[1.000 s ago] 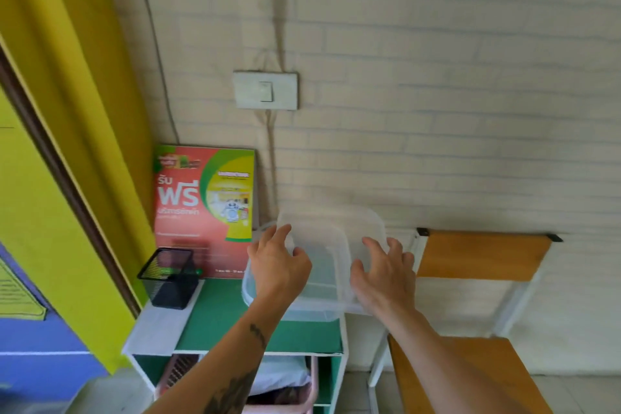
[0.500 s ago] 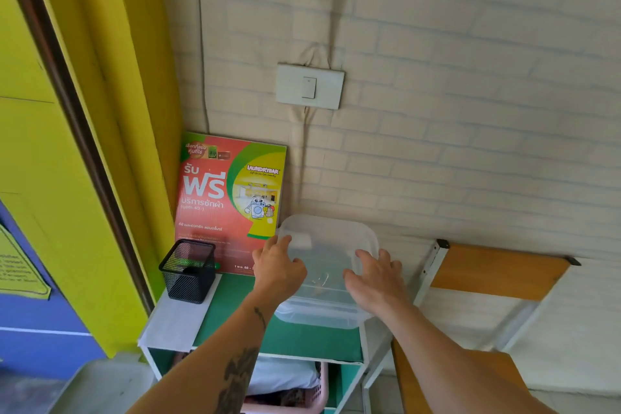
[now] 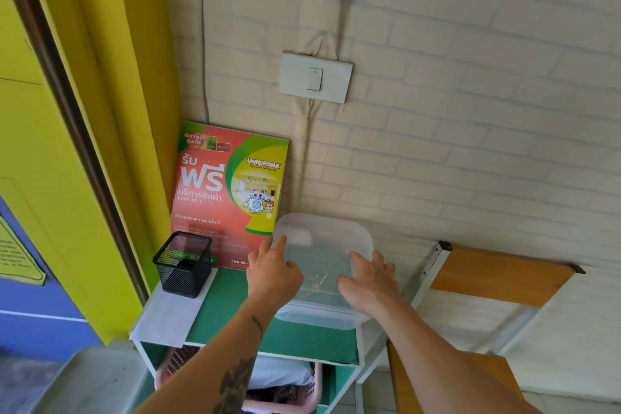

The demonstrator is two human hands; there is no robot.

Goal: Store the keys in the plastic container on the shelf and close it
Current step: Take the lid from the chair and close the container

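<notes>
Standing against the pale brick-pattern wall [image 3: 470, 111], the green-topped shelf [image 3: 235, 296] serves as the reference for every position below. To its right is a wooden chair [image 3: 497, 279] with a white metal frame. Leaning on the wall at the back of the shelf top is a red and green laundry poster [image 3: 218, 188], and above the shelf a white light switch [image 3: 316, 77] is fixed to the wall. On the right half of the shelf top sits the clear plastic container [image 3: 322, 245], its lid [image 3: 329, 232] lying over it; whether the lid is fully seated cannot be told. Through the clear plastic the keys [image 3: 317, 279] show faintly, inside the container. On the left part of the shelf top a black mesh pen holder [image 3: 183, 264] stands on a white sheet. Below the shelf top, a pink basket [image 3: 285, 393] occupies the lower compartment. The left hand [image 3: 274, 274] rests flat on the left side of the lid, fingers spread. The right hand [image 3: 368, 281] rests flat on the right side, apart from the left; neither hand is clenched.
</notes>
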